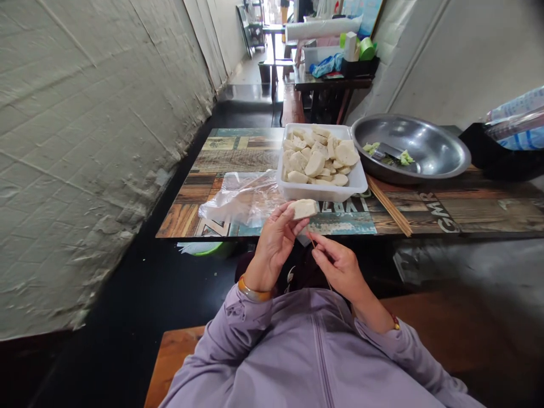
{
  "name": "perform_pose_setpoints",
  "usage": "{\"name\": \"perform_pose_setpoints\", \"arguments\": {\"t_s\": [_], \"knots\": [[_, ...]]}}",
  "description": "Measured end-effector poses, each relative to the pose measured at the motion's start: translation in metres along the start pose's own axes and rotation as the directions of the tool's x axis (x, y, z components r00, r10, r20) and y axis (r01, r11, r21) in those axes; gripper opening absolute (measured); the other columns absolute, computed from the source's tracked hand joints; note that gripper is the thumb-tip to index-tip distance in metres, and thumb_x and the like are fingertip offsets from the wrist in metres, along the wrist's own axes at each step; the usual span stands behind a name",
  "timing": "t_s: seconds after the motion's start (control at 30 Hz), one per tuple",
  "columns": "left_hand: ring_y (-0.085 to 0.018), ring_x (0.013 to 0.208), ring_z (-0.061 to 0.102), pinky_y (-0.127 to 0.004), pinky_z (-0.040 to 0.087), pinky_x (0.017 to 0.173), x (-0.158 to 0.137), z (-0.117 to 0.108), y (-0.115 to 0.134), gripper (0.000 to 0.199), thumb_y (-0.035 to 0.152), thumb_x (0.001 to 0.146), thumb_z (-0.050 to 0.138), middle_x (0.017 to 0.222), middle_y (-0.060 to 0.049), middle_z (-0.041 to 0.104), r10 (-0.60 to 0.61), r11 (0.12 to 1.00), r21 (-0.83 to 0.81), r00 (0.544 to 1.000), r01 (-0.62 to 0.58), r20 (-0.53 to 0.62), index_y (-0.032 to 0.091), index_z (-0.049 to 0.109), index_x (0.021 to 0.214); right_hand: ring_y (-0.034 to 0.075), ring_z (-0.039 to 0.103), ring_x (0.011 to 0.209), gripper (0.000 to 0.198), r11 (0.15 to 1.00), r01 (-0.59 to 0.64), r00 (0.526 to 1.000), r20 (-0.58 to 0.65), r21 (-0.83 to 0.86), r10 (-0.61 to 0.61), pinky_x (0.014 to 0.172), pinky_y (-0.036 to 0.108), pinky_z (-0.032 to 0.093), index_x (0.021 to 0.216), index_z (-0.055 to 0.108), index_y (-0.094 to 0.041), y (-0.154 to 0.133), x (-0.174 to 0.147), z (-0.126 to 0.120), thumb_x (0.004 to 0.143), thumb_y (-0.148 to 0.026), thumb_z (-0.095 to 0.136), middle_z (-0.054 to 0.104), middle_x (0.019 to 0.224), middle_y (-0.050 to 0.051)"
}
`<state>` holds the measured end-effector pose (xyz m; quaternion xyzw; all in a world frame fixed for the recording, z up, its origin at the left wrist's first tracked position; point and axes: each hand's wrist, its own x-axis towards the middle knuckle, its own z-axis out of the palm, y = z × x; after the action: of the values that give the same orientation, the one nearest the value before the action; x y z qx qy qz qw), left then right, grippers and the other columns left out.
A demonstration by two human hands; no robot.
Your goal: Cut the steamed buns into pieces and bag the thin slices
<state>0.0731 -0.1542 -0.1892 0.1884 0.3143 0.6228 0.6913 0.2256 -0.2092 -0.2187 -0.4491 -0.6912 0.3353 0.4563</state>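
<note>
Between the thumb and fingers of my left hand (276, 238) is a pale, thick slice of food (305, 209), held just in front of the table edge. My right hand (340, 266) pinches a thin wooden skewer (313, 240), its tip pointing up toward the slice. The skewer's tip and the slice look close, but I cannot tell whether they touch. Beyond my hands, a white plastic tub (323, 194) holds many similar pale slices (315, 163). More skewers (389, 205) lie in a bundle to the right of the tub.
A clear plastic bag (244, 198) lies left of the tub on the patterned table (199, 192). To the right stands a wide steel bowl (442, 150) with green scraps and a dark blade-like piece inside. Behind is another table (314, 85) with packets and boxes.
</note>
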Motion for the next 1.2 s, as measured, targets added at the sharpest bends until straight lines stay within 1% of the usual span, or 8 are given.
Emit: {"name": "perform_pose_setpoints", "arguments": {"t_s": [0.1,0.23,0.33,0.5,0.6,0.77,0.93,1.2], "knots": [[-0.017,0.088,0.072,-0.026,0.059,0.078,-0.0029,0.0009,-0.0003,0.021,0.018,0.071,0.082,0.096,-0.005,0.075,-0.003,1.0,-0.022,1.0,0.003,-0.006,0.016,0.068,0.087,0.014,0.069,0.069,0.039,1.0,-0.002,1.0,-0.021,-0.029,0.001,0.068,0.025,0.058,0.128,0.069,-0.019,0.0017,0.0006,0.0009,0.092,-0.025,0.053,0.076,0.088,0.003],[-0.017,0.088,0.073,-0.025,0.059,0.077,-0.0047,0.0013,0.0005,0.029,0.016,0.073,0.08,0.1,-0.006,0.076,-0.002,1.0,-0.007,1.0,0.002,-0.019,0.017,0.07,0.1,0.02,0.074,0.1,0.044,1.0,-0.005,1.0,-0.013,-0.026,0.005,0.088,0.032,0.059,0.133,0.067,-0.022,0.0028,0.0015,0.0001,0.092,-0.024,0.051,0.075,0.119,0.006],[-0.018,0.09,0.074,-0.025,0.058,0.079,-0.005,0.0016,-0.0002,0.03,0.017,0.073,0.08,0.103,-0.008,0.076,-0.009,1.0,0.017,1.0,0.009,-0.022,0.015,0.071,0.102,0.023,0.071,0.11,0.045,0.999,-0.018,1.0,0.015,-0.031,0.018,0.094,0.034,0.058,0.135,0.065,-0.023,0.0033,0.001,-0.0004,0.093,-0.024,0.05,0.073,0.124,0.005],[-0.021,0.096,0.074,-0.03,0.057,0.087,-0.0051,0.0013,-0.0017,0.03,0.019,0.073,0.08,0.104,-0.009,0.076,-0.014,0.999,0.028,0.999,0.016,-0.051,0.016,0.071,0.101,0.022,0.071,0.111,0.045,0.997,-0.04,0.999,0.033,-0.061,0.042,0.092,0.031,0.058,0.136,0.064,-0.022,0.0026,0.0013,-0.0006,0.093,-0.024,0.049,0.073,0.124,0.005],[-0.02,0.093,0.074,-0.028,0.057,0.084,-0.0052,0.0014,-0.0011,0.029,0.018,0.073,0.079,0.102,-0.008,0.076,-0.005,1.0,0.029,0.999,0.007,-0.054,0.015,0.071,0.101,0.022,0.073,0.106,0.046,0.997,-0.022,0.999,0.031,-0.077,0.024,0.09,0.03,0.059,0.136,0.064,-0.021,0.0023,0.0018,0.0001,0.093,-0.023,0.049,0.074,0.122,0.006],[-0.019,0.091,0.074,-0.029,0.058,0.081,-0.0045,0.0004,0.0002,0.028,0.018,0.073,0.08,0.101,-0.008,0.076,0.01,1.0,0.02,0.999,-0.009,-0.047,0.015,0.071,0.099,0.018,0.076,0.089,0.045,0.996,-0.002,0.999,0.035,-0.094,0.005,0.082,0.028,0.06,0.135,0.065,-0.02,0.0024,0.0019,0.0017,0.093,-0.022,0.049,0.077,0.114,0.006],[-0.02,0.091,0.073,-0.028,0.058,0.079,-0.0039,-0.0026,-0.0001,0.033,0.023,0.069,0.084,0.103,-0.008,0.076,0.031,0.996,0.081,0.999,-0.028,-0.036,0.016,0.072,0.099,0.018,0.076,0.084,0.044,0.993,-0.033,0.999,0.022,-0.11,0.035,0.079,0.028,0.06,0.133,0.067,-0.021,0.0004,0.0036,0.0021,0.093,-0.023,0.048,0.078,0.11,0.006],[-0.019,0.094,0.07,-0.028,0.057,0.077,-0.0092,-0.0024,0.0001,0.033,0.029,0.068,0.086,0.105,-0.007,0.075,0.154,0.968,0.197,0.988,-0.156,0.024,0.018,0.074,0.096,0.021,0.075,0.099,0.043,0.996,-0.037,0.998,0.044,-0.08,0.041,0.087,0.032,0.06,0.133,0.066,-0.02,0.0002,0.0057,0.0024,0.094,-0.022,0.047,0.075,0.119,0.006]]}}
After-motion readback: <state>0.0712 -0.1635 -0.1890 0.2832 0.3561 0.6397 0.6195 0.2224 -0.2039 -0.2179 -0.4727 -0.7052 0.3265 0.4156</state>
